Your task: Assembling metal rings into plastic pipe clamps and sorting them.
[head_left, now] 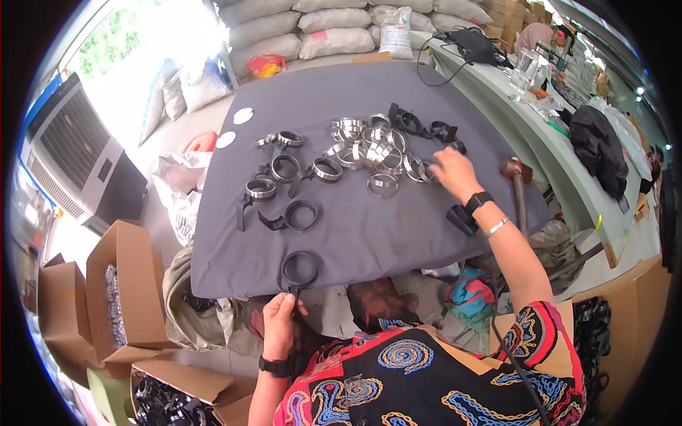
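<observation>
Up top, the right hand (453, 170) was stretched far out across the dark grey cloth (355, 234) covering the table, arm nearly straight, elbow low near the table's right edge, wrist w/ a black watch and a thin bracelet. Palm faced down, fingers curled narrow at the right edge of the pile of shiny metal rings (369, 153); it looked to be touching or pinching one ring, but I couldn't tell for sure as the fingertips were hidden behind the knuckles. The left hand (279, 323) sat close to the body, just below the near edge of the cloth, forearm bent up, wrist w/ a black band. Its fingers were pinched tight on the strap tail of a black ring clamp (299, 270), whose loop lay flat on the cloth right at the near edge. More black clamps (295, 215), some w/ metal rings fitted, lay scattered left of centre, well apart from either hand. A wooden mallet (516, 186) lay at the cloth's right side, near the right forearm. Open cardboard boxes (124, 298) stood on the floor to the left.
</observation>
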A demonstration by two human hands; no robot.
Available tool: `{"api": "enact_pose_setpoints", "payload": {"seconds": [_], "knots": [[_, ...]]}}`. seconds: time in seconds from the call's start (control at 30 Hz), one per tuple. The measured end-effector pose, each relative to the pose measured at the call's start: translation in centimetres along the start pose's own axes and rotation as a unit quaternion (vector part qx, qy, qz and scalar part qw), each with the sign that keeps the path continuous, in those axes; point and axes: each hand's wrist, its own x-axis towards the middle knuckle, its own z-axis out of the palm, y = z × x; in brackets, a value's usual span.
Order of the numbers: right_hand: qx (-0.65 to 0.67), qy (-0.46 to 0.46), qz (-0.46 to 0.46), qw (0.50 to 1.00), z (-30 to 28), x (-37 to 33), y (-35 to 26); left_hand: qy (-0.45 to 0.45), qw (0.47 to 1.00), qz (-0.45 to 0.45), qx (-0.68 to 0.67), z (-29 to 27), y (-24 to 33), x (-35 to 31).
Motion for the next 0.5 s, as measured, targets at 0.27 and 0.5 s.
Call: {"api": "enact_pose_setpoints", "payload": {"seconds": [0.27,0.5], "knots": [[0.004,-0.128,0.047,0.991,1.2,-1.3,-1.2,-0.001,1.0,0.006,-0.011,0.2,-0.2,0.5],[0.069,-0.06,-0.009,0.996,-1.2,3.6,-6.5,-0.002,1.0,-0.014,-0.012,0.2,0.2,0.6]]}}
